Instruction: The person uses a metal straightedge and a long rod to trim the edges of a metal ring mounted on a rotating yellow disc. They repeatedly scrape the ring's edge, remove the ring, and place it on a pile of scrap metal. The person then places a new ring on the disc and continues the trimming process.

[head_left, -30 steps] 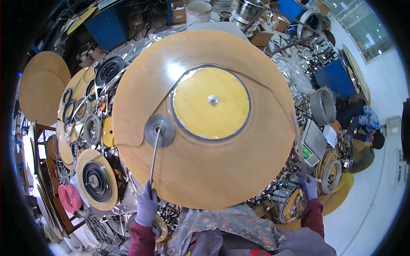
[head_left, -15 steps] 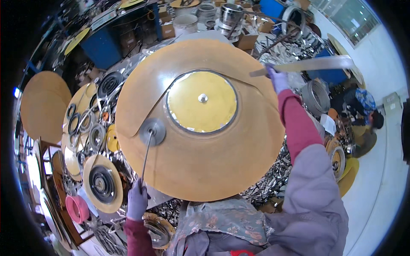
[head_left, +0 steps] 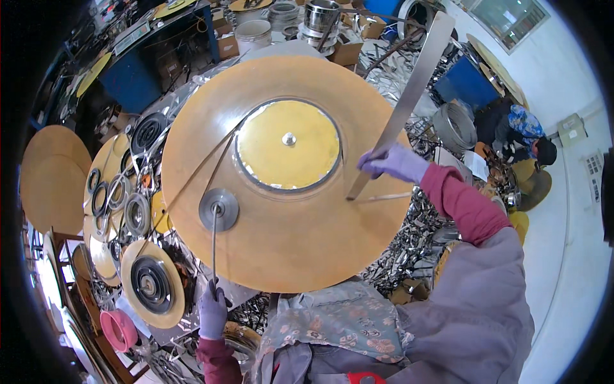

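Observation:
A large tan round board (head_left: 300,256) lies in front of me, with a yellow disc (head_left: 307,160) at its middle, dark-rimmed and topped by a small metal knob (head_left: 288,139). My left hand (head_left: 212,312), in a lilac glove, is closed round a thin metal rod (head_left: 213,253) at the near edge. The rod's far end meets a round grey metal disc (head_left: 229,214) on the board. My gloved right hand (head_left: 395,162) grips a long flat metal strip (head_left: 416,83), slanted steeply, its lower end over the board. Thin dark bands (head_left: 198,165) run from the yellow disc's rim toward the left.
Rings and round parts (head_left: 137,214) crowd the left side, beside a pink tub (head_left: 119,330). Metal scraps (head_left: 409,240) heap at the right. Further off stand a white bucket (head_left: 253,36) and a blue bin (head_left: 465,86). A person (head_left: 527,131) is low down at the far right.
My right hand has come nearer, over the board's right side, and the strip has swung from nearly level to steep. The bands lie differently at the left. My left hand still holds the rod.

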Available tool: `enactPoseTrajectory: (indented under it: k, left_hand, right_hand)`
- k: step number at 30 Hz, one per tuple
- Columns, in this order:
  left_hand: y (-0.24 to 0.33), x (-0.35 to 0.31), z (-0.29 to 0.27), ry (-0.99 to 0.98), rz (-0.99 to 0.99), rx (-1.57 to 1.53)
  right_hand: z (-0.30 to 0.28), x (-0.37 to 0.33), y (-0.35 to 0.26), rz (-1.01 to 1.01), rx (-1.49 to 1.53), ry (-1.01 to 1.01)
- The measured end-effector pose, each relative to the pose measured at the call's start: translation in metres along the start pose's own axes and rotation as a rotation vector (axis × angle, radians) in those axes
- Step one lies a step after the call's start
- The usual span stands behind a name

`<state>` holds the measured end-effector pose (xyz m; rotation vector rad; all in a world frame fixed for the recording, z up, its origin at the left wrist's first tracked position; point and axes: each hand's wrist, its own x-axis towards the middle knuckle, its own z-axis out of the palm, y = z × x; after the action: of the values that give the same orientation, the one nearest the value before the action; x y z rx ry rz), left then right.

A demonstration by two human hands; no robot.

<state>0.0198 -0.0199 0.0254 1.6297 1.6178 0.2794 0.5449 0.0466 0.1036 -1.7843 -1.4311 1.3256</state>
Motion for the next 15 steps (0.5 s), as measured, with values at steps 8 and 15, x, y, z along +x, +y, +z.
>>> enactPoseTrajectory:
  k: [8, 15]
  left_hand:
    - [0.004, 0.001, -0.004, 0.047, -0.153, 0.025]
    - [-0.004, -0.027, 0.017, 0.106, 0.003, 0.133]
  right_hand:
    - [0.135, 0.095, -0.106, -0.360, -0.196, -0.385]
    - [0.140, 0.234, -0.175, -0.502, -0.245, -0.363]
